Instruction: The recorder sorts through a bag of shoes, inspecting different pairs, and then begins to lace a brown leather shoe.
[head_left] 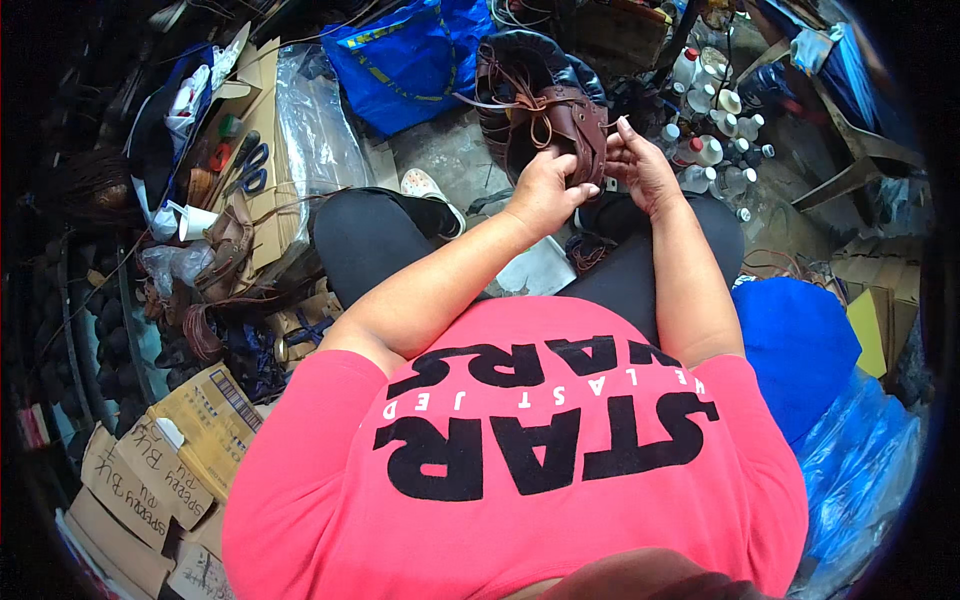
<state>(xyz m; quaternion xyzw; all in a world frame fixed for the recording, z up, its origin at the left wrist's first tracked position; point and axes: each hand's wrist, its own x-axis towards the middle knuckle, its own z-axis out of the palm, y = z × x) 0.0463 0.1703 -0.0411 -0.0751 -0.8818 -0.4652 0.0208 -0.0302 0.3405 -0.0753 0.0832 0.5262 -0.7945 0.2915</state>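
Observation:
Above my knees is a brown leather shoe (578,122) with a thin brown lace (541,128) tied in loops on it. My left hand (548,190) is closed round the shoe's near edge, thumb on the leather. On the shoe's right side my right hand (640,168) has its fingertips drawn together. A short thin end, perhaps a lace, runs from the leather to those fingertips. Against the brown shoe's far left side lies a darker piece of footwear (500,75), with long lace ends trailing over it.
Several small bottles (708,150) with white and red caps stand to the right. At the far side lies a blue bag (400,70). Blue-handled scissors (255,170) and a white cup (197,222) are at left, beside cardboard (268,215). Blue plastic (865,460) lies near right.

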